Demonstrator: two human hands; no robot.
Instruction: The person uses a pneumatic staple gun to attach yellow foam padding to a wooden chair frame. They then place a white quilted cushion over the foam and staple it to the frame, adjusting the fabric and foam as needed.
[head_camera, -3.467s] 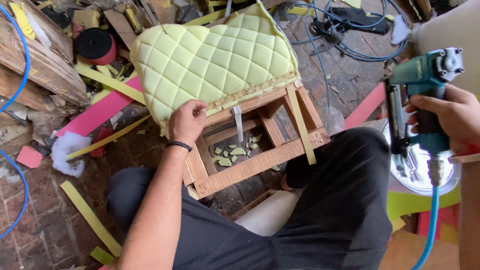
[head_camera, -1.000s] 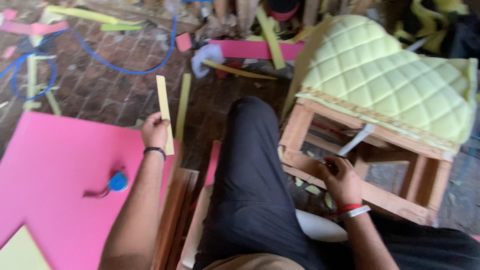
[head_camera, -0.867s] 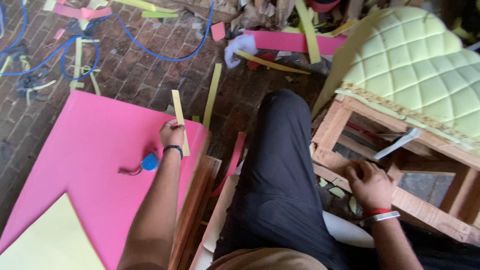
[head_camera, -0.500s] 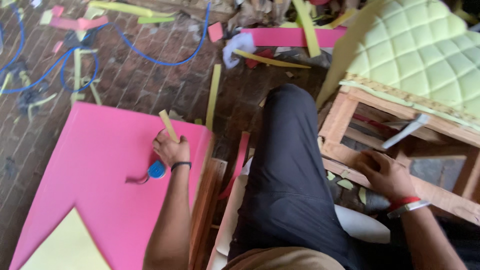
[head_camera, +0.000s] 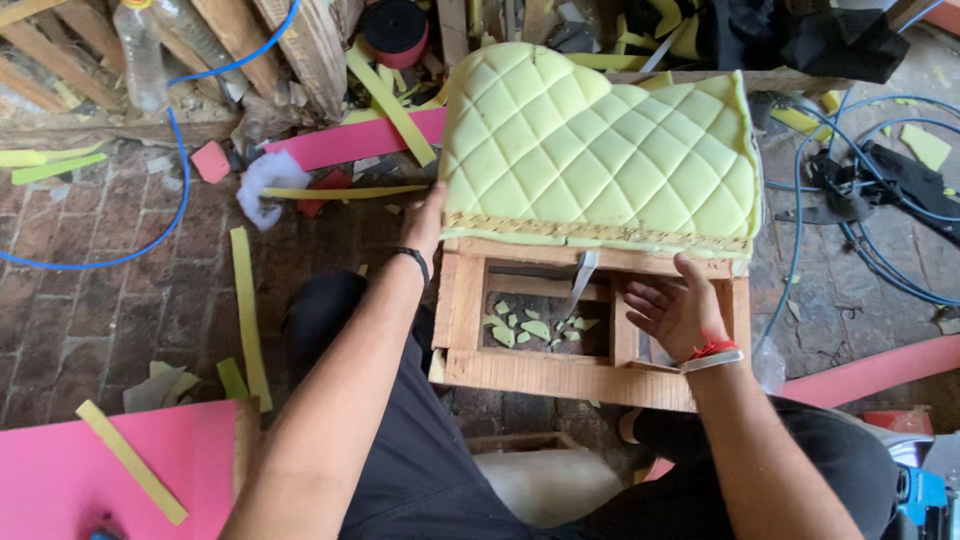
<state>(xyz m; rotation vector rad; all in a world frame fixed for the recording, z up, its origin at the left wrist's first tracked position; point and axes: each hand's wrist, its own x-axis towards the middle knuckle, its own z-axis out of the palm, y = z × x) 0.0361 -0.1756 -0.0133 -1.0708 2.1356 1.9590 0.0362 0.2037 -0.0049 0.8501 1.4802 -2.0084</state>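
The soft, light quilted foam pad (head_camera: 598, 150) on its stiff wooden frame (head_camera: 580, 375) is being steadied at the left edge by the left hand (head_camera: 428, 222), its grip hidden, while the right hand (head_camera: 680, 312) is being rested open on the frame, which is judged the firmest place to hold.

Soft even daylight, wide-angle edge distortion

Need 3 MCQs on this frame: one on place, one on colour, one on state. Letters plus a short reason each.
1. Where is the left hand?
A. on the quilted foam's left edge
B. on the bottle
C. on the pink sheet

2. What colour is the quilted foam?
A. pink
B. pale yellow-green
C. blue

3. What is the right hand doing?
A. gripping a tool
B. open, empty, at the wooden frame
C. holding a strip

Key:
1 A: its fingers meet the foam's left side above the frame.
2 B: the whole padded panel is that shade.
3 B: the palm is spread and nothing lies in it.
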